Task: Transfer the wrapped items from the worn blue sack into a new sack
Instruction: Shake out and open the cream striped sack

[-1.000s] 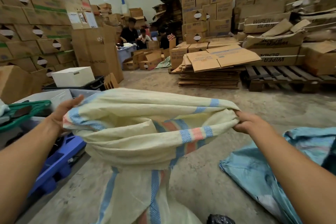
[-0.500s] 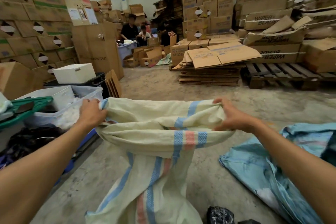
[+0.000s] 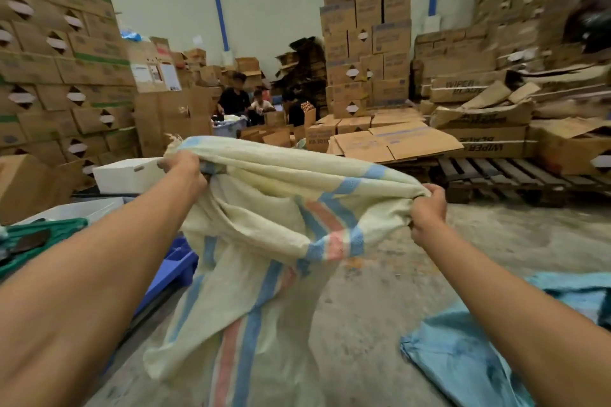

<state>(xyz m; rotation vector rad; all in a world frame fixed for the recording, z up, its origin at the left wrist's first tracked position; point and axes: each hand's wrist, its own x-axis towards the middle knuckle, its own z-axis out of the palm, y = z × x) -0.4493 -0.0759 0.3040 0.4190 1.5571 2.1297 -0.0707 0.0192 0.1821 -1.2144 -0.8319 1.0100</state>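
A cream woven sack with blue and pink stripes hangs in front of me, its mouth held up and spread wide. My left hand grips the rim at its left end. My right hand grips the bunched rim at the right end. The sack's lower part drapes down to the concrete floor. A worn blue sack lies flat on the floor at the lower right, partly behind my right forearm. No wrapped items show in this view.
Stacked cardboard boxes wall the left side and back. Flattened cartons and a wooden pallet lie ahead right. A white box, a blue crate and a green cart stand at left. People work far back.
Both hands have lifted the cream sack's rim higher and pulled it wider apart. The sack's mouth now gapes more. The view has tilted upward.
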